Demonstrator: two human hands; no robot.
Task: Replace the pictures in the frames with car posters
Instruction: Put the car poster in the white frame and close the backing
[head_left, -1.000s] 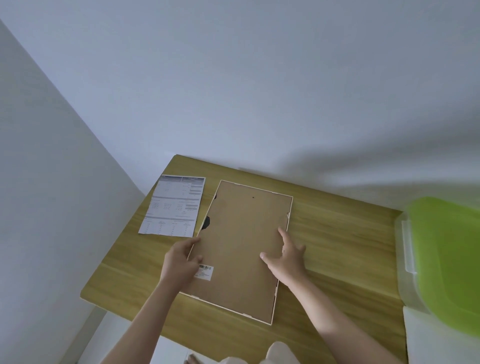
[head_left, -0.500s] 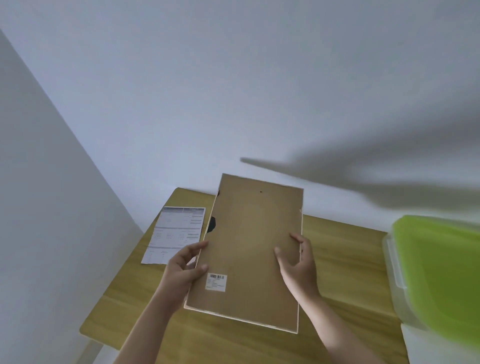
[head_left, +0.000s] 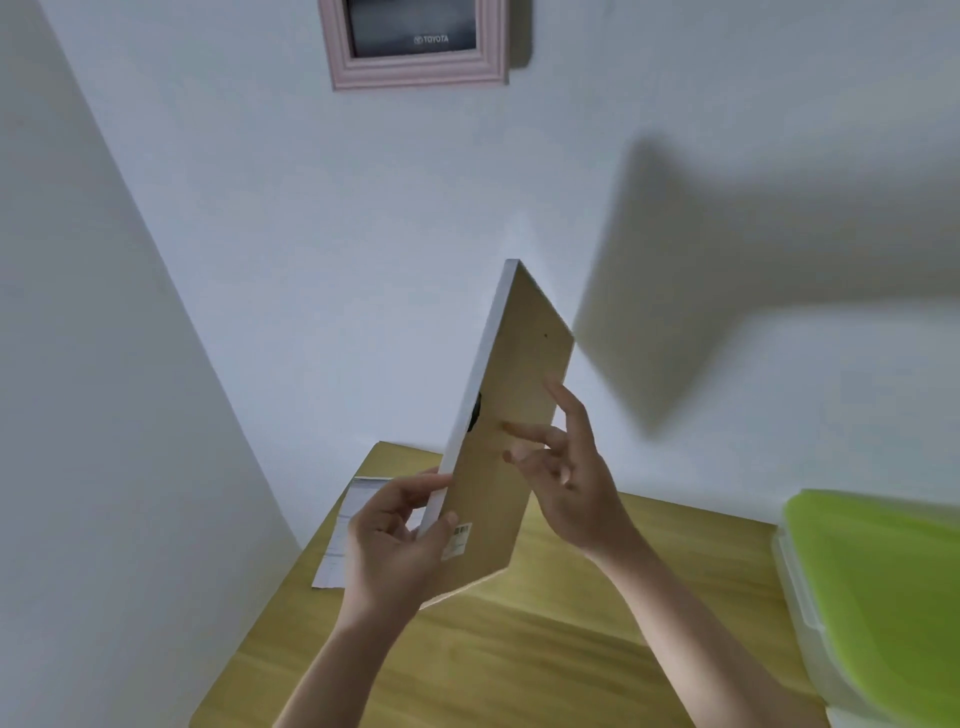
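Observation:
I hold a white picture frame (head_left: 506, 415) upright above the wooden table (head_left: 519, 649), its brown cardboard back turned toward me and its front hidden. My left hand (head_left: 395, 535) grips the frame's lower left edge, thumb on the back near a barcode sticker (head_left: 457, 540). My right hand (head_left: 566, 467) rests against the back board with spread fingers, holding nothing else. A pink frame (head_left: 415, 52) hangs on the wall above, showing a car poster with a Toyota logo.
A printed paper sheet (head_left: 340, 540) lies at the table's far left. A clear plastic box with a green lid (head_left: 883, 597) stands at the right. White walls close in at the left and behind the table.
The frame went from lying flat on the table to being lifted and tilted upright, turned edge-on to the left. My view rose, bringing the pink wall frame into sight.

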